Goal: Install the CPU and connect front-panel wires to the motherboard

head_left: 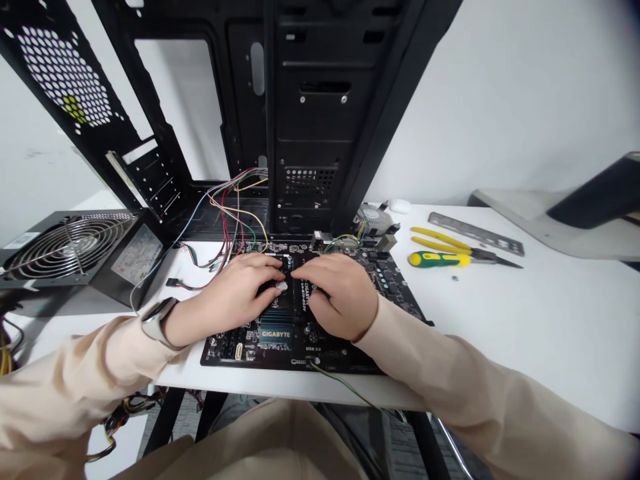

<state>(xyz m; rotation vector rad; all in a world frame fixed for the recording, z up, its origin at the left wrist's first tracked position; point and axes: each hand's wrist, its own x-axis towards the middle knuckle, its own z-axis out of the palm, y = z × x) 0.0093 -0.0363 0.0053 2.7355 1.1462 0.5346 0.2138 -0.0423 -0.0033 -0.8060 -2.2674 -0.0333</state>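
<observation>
A black Gigabyte motherboard (380, 347) lies flat on the white desk in front of me. My left hand (240, 283) rests over its left half, thumb and fingertips closed around a small silver coin cell battery (282, 287). Whether the battery sits in its socket is hard to see. Close beside it, my right hand (345, 290) has bent fingers, the fingertips reaching a slot (297, 300) near the middle of the board. What those fingers hold, if anything, is hidden. Below my left hand shows a blue heatsink (275, 335) marked GIGABYTE.
An open black computer case (320, 120) stands behind the board, with thin coloured wires (235, 200) hanging out. A power supply (95, 260) sits at left. Yellow-handled pliers (450, 247), a green-yellow screwdriver handle (435, 259) and an I/O shield (475, 233) lie at right, near a monitor stand (540, 227).
</observation>
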